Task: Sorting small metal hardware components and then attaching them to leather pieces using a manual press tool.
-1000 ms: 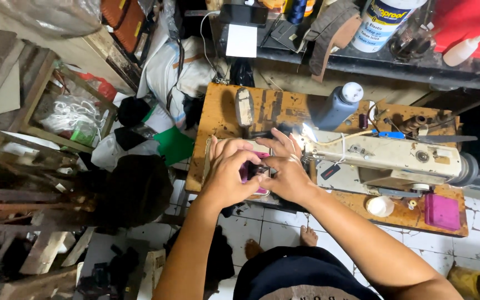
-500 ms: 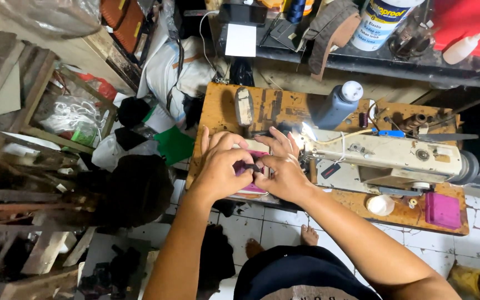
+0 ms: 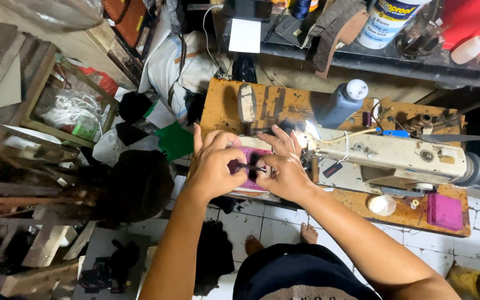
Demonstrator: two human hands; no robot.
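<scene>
My left hand [image 3: 215, 164] and my right hand [image 3: 284, 166] meet over a pink piece of material [image 3: 255, 172] lying on the wooden sewing table [image 3: 223, 105], just left of the needle of a cream sewing machine [image 3: 395, 158]. Both hands pinch a thin dark strap [image 3: 246, 166] across the pink piece. The machine's small lamp [image 3: 310, 131] shines beside my right fingers. Most of the pink piece is hidden under my hands.
A grey bottle with a white cap [image 3: 341, 103] stands behind the machine. A pink box [image 3: 444, 211] and a white lid [image 3: 382, 204] sit at the table's right front. A brush [image 3: 246, 103] lies at the back left. Wooden crates and bags crowd the left floor.
My hands have shifted slightly left and closer together on the pink piece, and the dark strap now shows between my fingers.
</scene>
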